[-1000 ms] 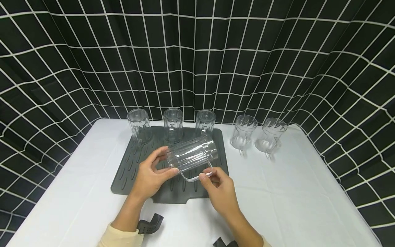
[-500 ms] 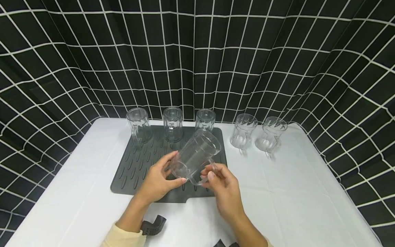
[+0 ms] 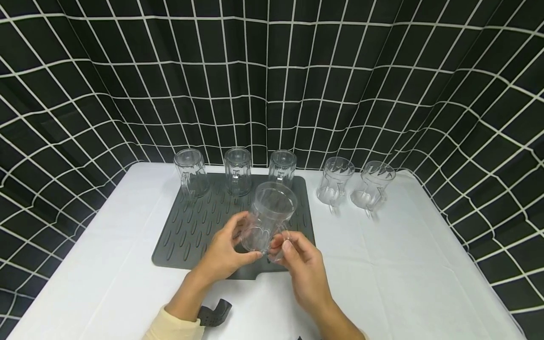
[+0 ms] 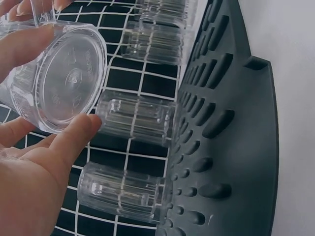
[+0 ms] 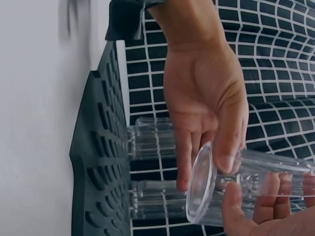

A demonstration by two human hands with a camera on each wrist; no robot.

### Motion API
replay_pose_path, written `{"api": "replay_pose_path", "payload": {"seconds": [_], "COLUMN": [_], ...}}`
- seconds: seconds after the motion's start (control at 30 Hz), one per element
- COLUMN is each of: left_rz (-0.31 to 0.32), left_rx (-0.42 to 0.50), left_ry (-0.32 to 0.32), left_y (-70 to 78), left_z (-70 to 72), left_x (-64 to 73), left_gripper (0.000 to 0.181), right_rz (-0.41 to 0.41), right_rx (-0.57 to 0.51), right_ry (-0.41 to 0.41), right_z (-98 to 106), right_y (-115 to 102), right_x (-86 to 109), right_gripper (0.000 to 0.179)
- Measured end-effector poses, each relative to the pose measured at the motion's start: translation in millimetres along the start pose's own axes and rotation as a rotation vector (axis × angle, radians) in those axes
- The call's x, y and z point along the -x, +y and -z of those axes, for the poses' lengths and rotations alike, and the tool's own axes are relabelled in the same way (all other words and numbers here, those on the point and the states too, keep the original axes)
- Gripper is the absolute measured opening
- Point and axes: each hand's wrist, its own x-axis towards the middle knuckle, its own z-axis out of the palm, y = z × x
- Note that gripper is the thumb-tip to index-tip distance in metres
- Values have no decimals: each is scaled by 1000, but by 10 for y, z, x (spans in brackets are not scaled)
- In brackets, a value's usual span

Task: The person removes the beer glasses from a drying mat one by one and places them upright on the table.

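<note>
Head view: a transparent, cylindrical mug with a handle [image 3: 267, 218] is held tilted, rim up, above a dark grey, ridged mat [image 3: 180, 241]. The left hand [image 3: 225, 250] curls its fingers around the base; the right hand [image 3: 307, 267] pinches the handle between its fingers. Three upturned clear mugs [image 3: 238, 174] line the mat's far side; right of it, two upright clear mugs [image 3: 335, 182] stand on the white desk [image 3: 408, 264].

The nearest mug [image 3: 270, 212] looks clear and glossy, glass or hard plastic, I can't tell which, its base [image 4: 71, 76] moulded with fine marks. The grey mat [image 3: 182, 236] seems rubbery and matt, rough with raised ovals. The white tabletop [image 3: 408, 264] looks like faintly creased cloth; the checked curtain [image 3: 323, 80] is dull fabric, the sleeve [image 3: 175, 326] soft-looking cloth.
</note>
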Motion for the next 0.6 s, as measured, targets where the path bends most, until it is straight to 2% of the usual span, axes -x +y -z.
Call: {"api": "replay_pose_path", "payload": {"seconds": [0.2, 0.43, 0.6], "left_rz": [-7, -24, -19], "left_rx": [8, -18, -28], "left_ry": [-4, -7, -9], "left_y": [-34, -51, -42], "left_z": [-16, -36, -45], "left_x": [-9, -19, -21], "left_gripper": [88, 88, 88], "right_rz": [17, 40, 59], "right_rx": [10, 99, 85], "right_ry": [-21, -6, 10], "right_z": [-52, -112, -147], "right_y": [10, 25, 26], "right_x": [34, 67, 78], "right_gripper": [20, 18, 17]}}
